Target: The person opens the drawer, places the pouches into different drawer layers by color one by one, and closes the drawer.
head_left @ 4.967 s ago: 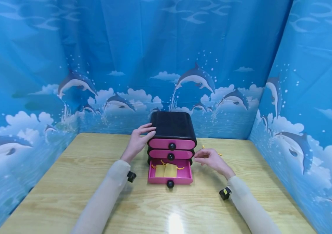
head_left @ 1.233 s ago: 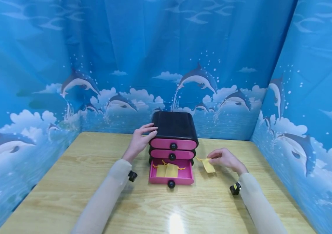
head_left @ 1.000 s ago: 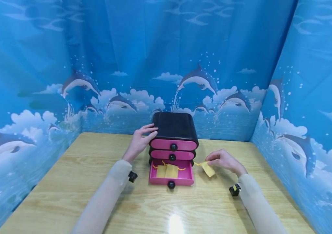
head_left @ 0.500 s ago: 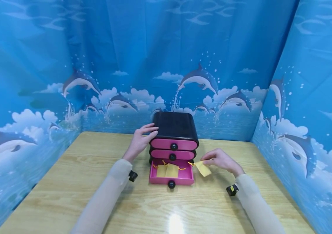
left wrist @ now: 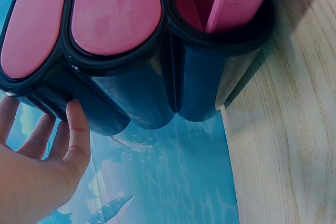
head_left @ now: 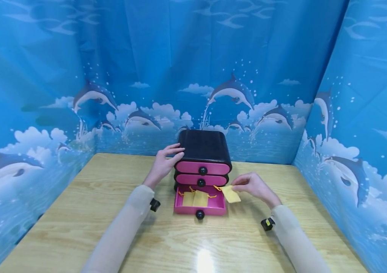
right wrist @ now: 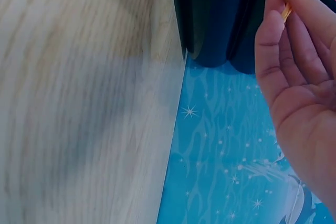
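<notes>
A black drawer unit (head_left: 203, 146) with pink fronts and round black knobs stands on the table. Its bottom drawer (head_left: 184, 211) is pulled out, and two yellow drawstring pouches (head_left: 200, 198) lie inside, side by side. My left hand (head_left: 163, 163) rests against the unit's upper left side, its fingers (left wrist: 79, 129) touching the black casing in the left wrist view. My right hand (head_left: 254, 186) pinches another yellow drawstring pouch (head_left: 231, 194) between thumb and fingers. That pouch hangs at the drawer's right edge, its orange cord overlapping the drawer in the head view.
The wood-grain table (head_left: 139, 239) spreads out in front of the unit and to both sides. A blue dolphin-print curtain (head_left: 139, 76) closes off the back and sides. Small black wrist cameras (head_left: 267, 224) sit on both wrists.
Five seconds ago the right hand was beside the unit with no pouch showing in it. It has since picked up a pouch and moved it left to the drawer. The left hand stays put.
</notes>
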### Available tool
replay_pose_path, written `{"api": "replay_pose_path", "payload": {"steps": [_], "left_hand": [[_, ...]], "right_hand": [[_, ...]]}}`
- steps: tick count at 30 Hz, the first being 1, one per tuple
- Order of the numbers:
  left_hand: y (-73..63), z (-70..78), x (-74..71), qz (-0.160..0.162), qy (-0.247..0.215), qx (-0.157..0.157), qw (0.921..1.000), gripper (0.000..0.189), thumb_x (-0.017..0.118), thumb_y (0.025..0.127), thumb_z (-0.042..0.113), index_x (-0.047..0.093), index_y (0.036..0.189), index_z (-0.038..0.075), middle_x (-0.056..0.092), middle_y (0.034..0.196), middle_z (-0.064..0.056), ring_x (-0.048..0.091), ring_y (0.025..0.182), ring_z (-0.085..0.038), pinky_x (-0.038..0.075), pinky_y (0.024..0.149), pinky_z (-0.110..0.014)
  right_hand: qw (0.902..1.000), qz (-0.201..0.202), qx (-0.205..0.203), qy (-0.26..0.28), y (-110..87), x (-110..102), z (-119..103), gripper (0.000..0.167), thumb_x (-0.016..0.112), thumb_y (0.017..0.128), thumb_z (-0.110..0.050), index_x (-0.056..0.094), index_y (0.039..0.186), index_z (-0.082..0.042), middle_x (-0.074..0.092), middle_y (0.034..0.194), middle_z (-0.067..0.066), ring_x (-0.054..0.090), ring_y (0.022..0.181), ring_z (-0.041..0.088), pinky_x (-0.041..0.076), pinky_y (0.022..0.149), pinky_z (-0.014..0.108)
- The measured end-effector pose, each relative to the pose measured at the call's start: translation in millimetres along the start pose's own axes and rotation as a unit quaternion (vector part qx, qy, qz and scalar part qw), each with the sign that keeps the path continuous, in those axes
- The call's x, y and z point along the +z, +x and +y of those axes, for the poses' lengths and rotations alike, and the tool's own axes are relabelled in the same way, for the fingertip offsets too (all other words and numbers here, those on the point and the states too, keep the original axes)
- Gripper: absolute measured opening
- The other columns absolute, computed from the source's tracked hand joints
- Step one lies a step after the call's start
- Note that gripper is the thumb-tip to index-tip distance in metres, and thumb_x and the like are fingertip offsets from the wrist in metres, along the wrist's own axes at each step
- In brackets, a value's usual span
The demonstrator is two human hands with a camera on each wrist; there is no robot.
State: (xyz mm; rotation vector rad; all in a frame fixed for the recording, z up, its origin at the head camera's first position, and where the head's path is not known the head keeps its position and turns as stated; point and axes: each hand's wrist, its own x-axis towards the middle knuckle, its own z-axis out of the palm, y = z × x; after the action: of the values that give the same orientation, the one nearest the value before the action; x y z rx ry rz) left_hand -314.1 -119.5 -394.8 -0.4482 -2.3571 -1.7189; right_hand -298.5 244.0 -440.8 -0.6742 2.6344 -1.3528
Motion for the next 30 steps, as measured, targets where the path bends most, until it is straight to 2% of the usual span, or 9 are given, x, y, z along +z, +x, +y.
{"api": "replay_pose_path", "payload": {"steps": [5,11,19,26,30], "left_hand": [[-0.1,-0.6,-0.3,-0.002,-0.002,0.000,1.0000,0.036,0.065,0.095,0.038,0.068,0.126,0.019,0.046,0.150,0.001,0.031,0.146,-0.025,0.050,0.101,-0.047],[-0.1,-0.7,-0.3,-0.001,-0.005,0.004,1.0000,0.037,0.065,0.095,0.037,0.068,0.126,0.018,0.047,0.149,0.000,0.031,0.145,-0.025,0.050,0.100,-0.047],[0.0,-0.4,-0.3,-0.002,-0.005,0.000,1.0000,0.037,0.065,0.094,0.040,0.069,0.125,0.019,0.047,0.149,0.001,0.031,0.145,-0.025,0.050,0.101,-0.048],[1.2,-1.4,-0.3,-0.002,-0.007,0.000,1.0000,0.036,0.065,0.095,0.037,0.068,0.126,0.018,0.046,0.150,0.000,0.030,0.146,-0.025,0.048,0.102,-0.049],[2.5,-1.8,0.1,-0.005,0.000,-0.006,1.0000,0.036,0.063,0.097,0.030,0.066,0.128,0.013,0.044,0.152,-0.005,0.028,0.147,-0.029,0.047,0.103,-0.050]], "right_hand": [[0.9998,0.012,-0.014,0.011,0.0,6.3,-2.4,0.020,0.078,0.084,-0.015,0.076,0.098,-0.002,0.075,0.093,0.012,0.070,0.077,0.011,0.058,0.069,0.025],[0.9998,0.014,-0.014,-0.008,1.4,17.5,-7.9,0.020,0.079,0.083,-0.019,0.077,0.096,-0.005,0.076,0.089,0.007,0.070,0.075,0.012,0.058,0.068,0.025],[0.9990,0.039,0.019,-0.014,5.3,28.5,-9.5,0.015,0.083,0.079,-0.023,0.078,0.090,-0.013,0.076,0.086,0.002,0.069,0.073,0.014,0.057,0.067,0.026],[0.9986,0.039,0.036,-0.005,4.9,35.1,-16.1,0.016,0.082,0.080,-0.023,0.078,0.090,-0.012,0.075,0.085,0.003,0.069,0.071,0.015,0.059,0.070,0.043],[0.9987,0.036,0.036,0.000,5.6,41.2,-18.3,0.015,0.082,0.080,-0.023,0.077,0.089,-0.012,0.075,0.083,0.003,0.071,0.072,0.017,0.059,0.071,0.038]]}}
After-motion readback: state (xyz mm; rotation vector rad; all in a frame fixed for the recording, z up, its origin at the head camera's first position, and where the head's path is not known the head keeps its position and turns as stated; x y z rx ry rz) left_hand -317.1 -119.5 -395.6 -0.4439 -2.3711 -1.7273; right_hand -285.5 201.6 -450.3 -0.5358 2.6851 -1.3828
